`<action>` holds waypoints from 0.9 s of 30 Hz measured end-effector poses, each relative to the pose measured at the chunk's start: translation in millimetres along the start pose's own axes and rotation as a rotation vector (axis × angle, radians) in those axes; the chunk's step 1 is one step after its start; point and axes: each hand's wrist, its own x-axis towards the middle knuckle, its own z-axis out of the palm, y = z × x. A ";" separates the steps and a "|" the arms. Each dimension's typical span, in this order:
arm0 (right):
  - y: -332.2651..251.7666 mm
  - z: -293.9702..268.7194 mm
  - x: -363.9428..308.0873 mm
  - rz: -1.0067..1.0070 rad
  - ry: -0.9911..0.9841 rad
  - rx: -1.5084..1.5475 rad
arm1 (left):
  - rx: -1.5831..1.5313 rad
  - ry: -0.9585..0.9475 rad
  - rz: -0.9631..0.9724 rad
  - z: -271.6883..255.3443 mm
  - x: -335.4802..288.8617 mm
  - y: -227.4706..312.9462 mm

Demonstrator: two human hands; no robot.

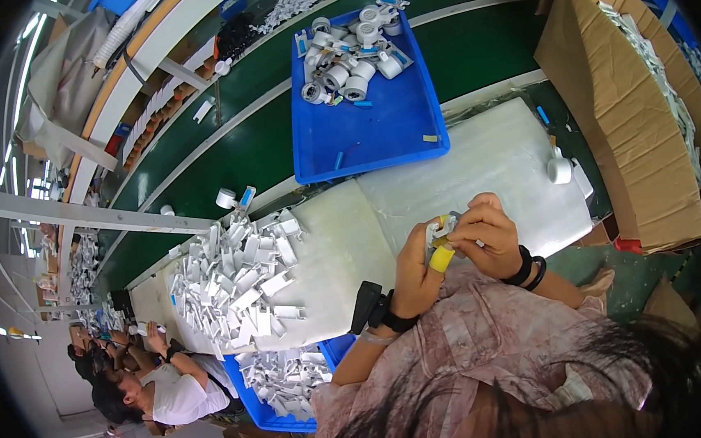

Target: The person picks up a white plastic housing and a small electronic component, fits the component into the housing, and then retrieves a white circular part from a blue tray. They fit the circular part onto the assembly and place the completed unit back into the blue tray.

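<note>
My left hand (412,275) grips a small white part (432,231) between thumb and fingers. My right hand (488,238), fingertips bunched, sits just right of it; whether it grips, I can't tell. The part's long axis is hidden. White pieces (239,284) heap leftward on the counter (339,261).

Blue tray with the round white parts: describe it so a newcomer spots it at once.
Find the green surface beyond the pale worktop. The blue tray lies at the worktop's far edge. Round white parts heap at its far end, leaving its near half mostly bare, unlike the blue bin at the worktop's near edge, heaped with white pieces.
</note>
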 end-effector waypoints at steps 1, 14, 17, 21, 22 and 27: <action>0.3 -0.3 -0.3 -0.002 0.000 -0.007 | 0.023 0.007 0.019 0.3 0.5 0.7; -2.3 0.0 2.9 -0.052 -0.038 -0.103 | 0.144 0.055 0.006 0.2 1.8 -1.0; -0.2 1.7 4.0 -0.104 -0.027 -0.104 | 0.230 0.039 0.000 0.1 4.4 2.0; 0.1 -2.8 8.1 -0.148 -0.049 -0.062 | 0.211 -0.002 0.028 -1.0 4.8 0.5; -1.2 -4.0 10.8 -0.181 -0.059 -0.082 | 0.184 -0.020 0.037 -1.8 4.2 0.1; -4.1 -5.4 12.2 -0.228 -0.085 -0.142 | 0.185 0.006 -0.006 -1.2 2.3 1.1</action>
